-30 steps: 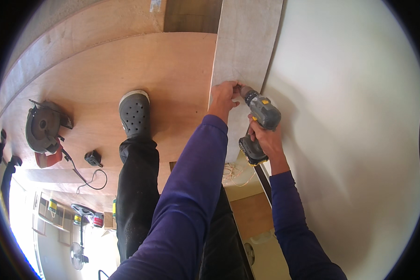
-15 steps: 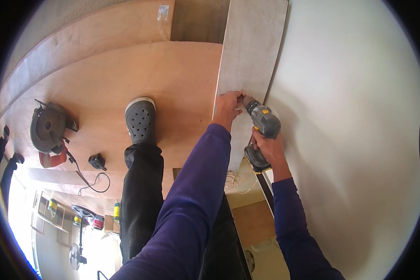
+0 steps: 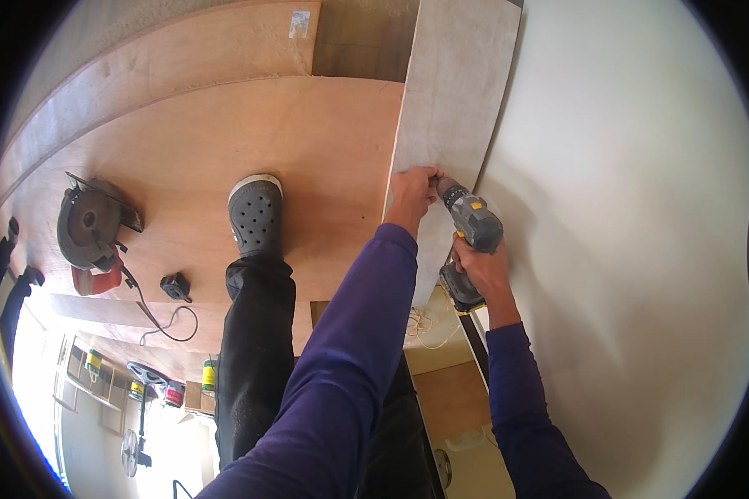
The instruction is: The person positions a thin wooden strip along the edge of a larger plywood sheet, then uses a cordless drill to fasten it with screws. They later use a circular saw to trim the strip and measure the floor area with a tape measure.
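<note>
A long pale board [image 3: 456,75] lies along a white wall [image 3: 624,208] on my right. On it, my left hand [image 3: 412,193] has its fingers pinched at the drill's nose, holding something too small to make out. Just right of it, my right hand [image 3: 484,264] grips a grey-and-yellow cordless drill [image 3: 479,221], its chuck pointing up and left against my left fingertips. The drill's tip is hidden there.
My clog-shod foot [image 3: 256,216] stands on a plywood sheet [image 3: 333,141]. To its left lie a circular saw [image 3: 89,224], its cable and a small black tool [image 3: 175,285]. Beyond are dark feet [image 3: 8,274], thin loose cord [image 3: 420,320] and several cans [image 3: 209,376].
The view has shifted a little, so the board, foot and tools sit slightly lower and farther right in the picture. My hands and the drill keep about the same place on the board.
</note>
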Available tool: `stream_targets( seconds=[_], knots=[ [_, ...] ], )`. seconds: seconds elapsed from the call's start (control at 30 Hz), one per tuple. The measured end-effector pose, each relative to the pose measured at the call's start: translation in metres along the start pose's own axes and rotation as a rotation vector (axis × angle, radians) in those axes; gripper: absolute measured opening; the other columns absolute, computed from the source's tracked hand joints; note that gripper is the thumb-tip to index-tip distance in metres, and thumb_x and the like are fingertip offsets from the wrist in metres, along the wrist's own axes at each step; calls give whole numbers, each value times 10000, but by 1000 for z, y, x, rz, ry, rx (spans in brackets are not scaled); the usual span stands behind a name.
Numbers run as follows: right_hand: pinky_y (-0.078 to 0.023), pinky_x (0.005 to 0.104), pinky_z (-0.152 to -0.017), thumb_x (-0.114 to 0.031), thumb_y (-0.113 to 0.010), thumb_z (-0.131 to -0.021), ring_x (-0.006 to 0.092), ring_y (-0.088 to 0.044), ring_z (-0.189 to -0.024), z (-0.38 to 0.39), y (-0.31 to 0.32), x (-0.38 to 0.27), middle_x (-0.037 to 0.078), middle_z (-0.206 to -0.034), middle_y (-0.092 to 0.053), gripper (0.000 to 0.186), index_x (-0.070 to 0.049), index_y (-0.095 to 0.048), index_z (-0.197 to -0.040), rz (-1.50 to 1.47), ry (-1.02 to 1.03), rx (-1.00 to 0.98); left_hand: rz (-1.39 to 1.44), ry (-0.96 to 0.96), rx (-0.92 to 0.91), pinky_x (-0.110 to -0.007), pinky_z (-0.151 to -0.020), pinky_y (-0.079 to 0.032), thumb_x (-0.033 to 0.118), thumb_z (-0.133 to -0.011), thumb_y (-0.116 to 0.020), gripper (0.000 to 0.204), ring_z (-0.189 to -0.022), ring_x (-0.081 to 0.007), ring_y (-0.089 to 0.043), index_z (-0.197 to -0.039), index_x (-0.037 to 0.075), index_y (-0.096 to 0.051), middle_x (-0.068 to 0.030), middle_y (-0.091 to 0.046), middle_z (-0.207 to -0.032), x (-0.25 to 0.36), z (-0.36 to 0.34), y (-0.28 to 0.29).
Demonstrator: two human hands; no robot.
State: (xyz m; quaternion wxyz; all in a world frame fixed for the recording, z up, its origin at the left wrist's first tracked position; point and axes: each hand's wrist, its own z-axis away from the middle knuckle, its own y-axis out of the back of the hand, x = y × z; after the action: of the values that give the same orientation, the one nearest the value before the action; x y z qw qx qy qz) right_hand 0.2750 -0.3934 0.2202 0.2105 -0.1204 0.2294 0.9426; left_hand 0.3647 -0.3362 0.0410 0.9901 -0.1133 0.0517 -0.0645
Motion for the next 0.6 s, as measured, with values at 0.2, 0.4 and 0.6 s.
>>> stream_targets(
  seconds=[0.2,0.4,0.6],
  knots=[
    [-475,286,-515,-56,-686,-879,104,-588,-577,0,0,-3,25,-689,-632,97,7,-666,-950,2,8,-7,-22,-17,-16,-382,-673,-522,173,-940,-703,162,-754,-227,-699,-928,15,-734,-126,-762,-929,0,1,2],
    [-476,292,-514,-63,-678,-871,108,-583,-559,-2,2,-9,27,-679,-630,90,5,-668,-930,38,9,-13,35,1,-28,-390,-688,-536,147,-945,-695,159,-764,-240,-706,-964,-7,-728,-141,-756,-926,-1,-7,2],
    [-482,299,-518,-71,-681,-860,111,-587,-557,-2,0,-12,31,-675,-633,83,0,-669,-902,74,1,33,85,-3,-28,-396,-718,-549,135,-946,-702,160,-792,-244,-711,-962,-24,-719,-155,-744,-927,-7,-13,3]
  ],
)
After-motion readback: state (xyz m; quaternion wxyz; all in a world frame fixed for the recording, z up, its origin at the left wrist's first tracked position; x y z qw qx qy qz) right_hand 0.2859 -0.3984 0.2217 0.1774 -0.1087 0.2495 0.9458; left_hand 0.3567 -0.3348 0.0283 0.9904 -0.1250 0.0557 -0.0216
